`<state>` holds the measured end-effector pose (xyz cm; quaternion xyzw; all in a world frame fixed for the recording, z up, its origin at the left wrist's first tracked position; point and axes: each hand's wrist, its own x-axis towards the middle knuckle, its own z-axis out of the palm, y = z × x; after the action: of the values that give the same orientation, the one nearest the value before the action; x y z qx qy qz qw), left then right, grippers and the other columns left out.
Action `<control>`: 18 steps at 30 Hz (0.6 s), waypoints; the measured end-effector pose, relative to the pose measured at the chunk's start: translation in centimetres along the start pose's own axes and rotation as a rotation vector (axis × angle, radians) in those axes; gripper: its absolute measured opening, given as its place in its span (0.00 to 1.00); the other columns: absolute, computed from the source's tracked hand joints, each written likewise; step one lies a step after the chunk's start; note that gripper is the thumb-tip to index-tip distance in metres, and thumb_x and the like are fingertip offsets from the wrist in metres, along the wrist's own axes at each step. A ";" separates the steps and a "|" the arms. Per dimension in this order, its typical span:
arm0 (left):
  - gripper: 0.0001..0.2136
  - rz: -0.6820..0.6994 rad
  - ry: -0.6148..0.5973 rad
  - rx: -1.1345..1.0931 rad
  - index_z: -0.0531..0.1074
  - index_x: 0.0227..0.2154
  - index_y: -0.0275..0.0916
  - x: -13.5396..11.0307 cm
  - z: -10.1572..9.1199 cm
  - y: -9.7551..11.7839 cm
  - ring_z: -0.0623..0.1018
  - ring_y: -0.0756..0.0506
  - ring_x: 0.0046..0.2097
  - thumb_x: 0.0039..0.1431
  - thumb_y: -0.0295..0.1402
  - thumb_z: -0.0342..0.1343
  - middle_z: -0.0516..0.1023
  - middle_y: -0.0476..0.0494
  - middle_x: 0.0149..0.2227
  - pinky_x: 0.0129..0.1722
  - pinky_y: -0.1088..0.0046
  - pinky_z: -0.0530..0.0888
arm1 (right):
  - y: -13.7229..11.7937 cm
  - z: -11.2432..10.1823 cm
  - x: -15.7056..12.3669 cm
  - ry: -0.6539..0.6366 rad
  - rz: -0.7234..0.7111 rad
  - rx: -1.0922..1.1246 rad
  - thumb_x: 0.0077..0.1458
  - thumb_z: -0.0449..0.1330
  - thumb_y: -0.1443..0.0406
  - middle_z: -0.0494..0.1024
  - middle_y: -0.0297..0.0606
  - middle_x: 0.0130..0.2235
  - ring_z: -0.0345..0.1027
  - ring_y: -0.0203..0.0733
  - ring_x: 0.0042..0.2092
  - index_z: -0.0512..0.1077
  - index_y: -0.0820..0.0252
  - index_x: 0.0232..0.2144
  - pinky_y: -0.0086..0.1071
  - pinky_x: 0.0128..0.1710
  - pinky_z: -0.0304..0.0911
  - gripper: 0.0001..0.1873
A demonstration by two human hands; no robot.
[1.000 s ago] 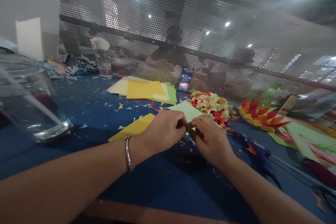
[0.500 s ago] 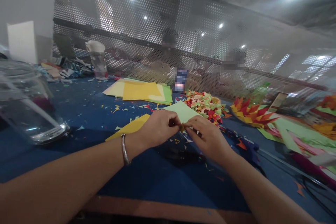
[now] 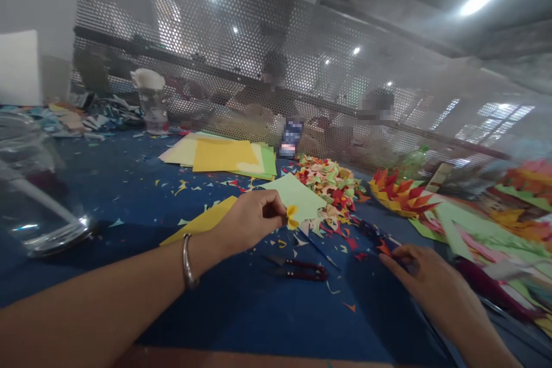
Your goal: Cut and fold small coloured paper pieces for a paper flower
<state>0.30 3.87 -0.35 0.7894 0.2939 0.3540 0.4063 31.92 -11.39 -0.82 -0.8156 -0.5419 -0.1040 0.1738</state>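
My left hand (image 3: 248, 221), with a silver bracelet at the wrist, pinches a small yellow paper flower piece (image 3: 292, 217) between thumb and fingertips, above the table. My right hand (image 3: 425, 276) is at the right, its thumb and fingers closed around the handle of a dark blue glue gun (image 3: 374, 233). The hand hides much of the handle. Thread snips (image 3: 304, 270) with dark red handles lie between the hands. A thin blue stick (image 3: 319, 248) rests just behind them. Pale green paper (image 3: 297, 192) lies behind my left hand, and yellow paper (image 3: 198, 221) is partly under it.
A heap of cut paper pieces (image 3: 330, 178) sits behind the green paper. Stacked coloured sheets (image 3: 224, 155) and a phone (image 3: 291, 137) stand farther back. At left is a glass jar (image 3: 43, 201). An orange-red paper flower (image 3: 401, 192) and a magenta tool (image 3: 495, 287) are at right.
My right hand has left the yellow paper piece and moved right to the glue gun. My left hand keeps the piece. The snips now show plainly; the view has shifted slightly.
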 end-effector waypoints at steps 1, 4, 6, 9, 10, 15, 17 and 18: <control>0.04 0.001 0.003 0.014 0.68 0.28 0.39 -0.1 0.1 0.1 0.74 0.50 0.30 0.48 0.32 0.55 0.75 0.49 0.27 0.30 0.74 0.69 | 0.6 0.4 -0.1 -0.001 0.027 0.004 0.47 0.56 0.46 0.75 0.41 0.33 0.71 0.49 0.33 0.70 0.56 0.31 0.41 0.33 0.64 0.20; 0.03 0.001 0.008 0.014 0.68 0.27 0.39 -0.2 0.2 0.3 0.74 0.49 0.32 0.48 0.30 0.55 0.76 0.47 0.30 0.32 0.73 0.70 | 1.7 1.4 0.0 0.015 0.114 0.074 0.42 0.59 0.45 0.75 0.43 0.33 0.71 0.51 0.35 0.69 0.57 0.30 0.43 0.35 0.64 0.23; 0.02 0.003 0.018 -0.010 0.68 0.27 0.39 -0.2 0.2 0.4 0.75 0.48 0.35 0.49 0.30 0.55 0.77 0.46 0.32 0.35 0.72 0.70 | 2.2 1.7 0.2 0.022 0.203 0.159 0.38 0.61 0.46 0.76 0.43 0.32 0.72 0.52 0.35 0.69 0.58 0.31 0.44 0.35 0.65 0.24; 0.02 0.000 0.034 -0.025 0.68 0.27 0.39 -0.2 0.0 0.6 0.75 0.48 0.37 0.49 0.30 0.55 0.77 0.45 0.34 0.36 0.71 0.70 | 2.3 1.4 0.3 0.024 0.383 0.427 0.32 0.64 0.49 0.76 0.45 0.32 0.72 0.53 0.34 0.68 0.60 0.33 0.41 0.30 0.67 0.27; 0.02 -0.002 0.034 -0.021 0.69 0.27 0.39 -0.2 0.0 0.7 0.75 0.48 0.36 0.49 0.30 0.55 0.77 0.45 0.33 0.36 0.72 0.70 | 2.1 1.1 0.1 0.022 0.438 0.551 0.30 0.65 0.51 0.76 0.45 0.33 0.72 0.53 0.35 0.68 0.61 0.34 0.38 0.27 0.67 0.28; 0.02 -0.025 0.016 0.004 0.69 0.27 0.38 -0.2 -0.4 1.0 0.73 0.50 0.32 0.51 0.31 0.54 0.75 0.47 0.31 0.33 0.74 0.69 | 1.8 0.0 -1.9 -0.019 0.717 1.160 0.29 0.71 0.63 0.76 0.35 0.37 0.72 0.41 0.32 0.72 0.55 0.37 0.27 0.24 0.70 0.27; 0.03 -0.045 0.016 -0.003 0.69 0.28 0.38 -0.2 -0.5 1.1 0.72 0.50 0.31 0.51 0.31 0.54 0.74 0.48 0.30 0.32 0.75 0.68 | 2.0 0.1 -2.6 -0.019 0.845 1.389 0.34 0.69 0.62 0.76 0.37 0.38 0.73 0.43 0.34 0.72 0.54 0.36 0.29 0.28 0.73 0.21; 0.03 -0.054 0.019 -0.012 0.69 0.28 0.38 -0.2 -0.5 1.2 0.72 0.51 0.31 0.51 0.31 0.54 0.73 0.48 0.29 0.31 0.75 0.68 | 2.0 0.2 -2.8 -0.050 0.888 1.479 0.37 0.67 0.61 0.76 0.39 0.38 0.73 0.44 0.35 0.72 0.54 0.36 0.32 0.30 0.74 0.18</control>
<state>0.00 3.38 0.80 0.7752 0.3169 0.3522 0.4178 32.67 -14.45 -2.37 -0.6313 -0.1051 0.3710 0.6729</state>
